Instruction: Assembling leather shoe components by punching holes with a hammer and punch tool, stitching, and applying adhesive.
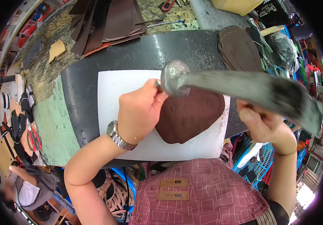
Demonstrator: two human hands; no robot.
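A dark brown leather piece point(191, 116) lies flat on a white board point(112, 80). Over its upper left edge, my left hand point(140, 110) is closed in a pinch round a small metal punch point(158, 84); only the punch's top end shows. My right hand point(261, 122) grips a hammer point(240, 86) with a worn, blurred grey handle. The hammer's round head is over or in front of the punch, beside my left fingertips, and hides part of the leather. Whether the head touches the punch I cannot tell.
Under the board is a black mat point(82, 101). Stacked brown leather pieces point(238, 48) lie at the far right, long leather strips point(109, 22) at the back. Red-handled scissors point(33, 137) are at the left. A blue plastic basket point(261, 163) stands below the table's right edge.
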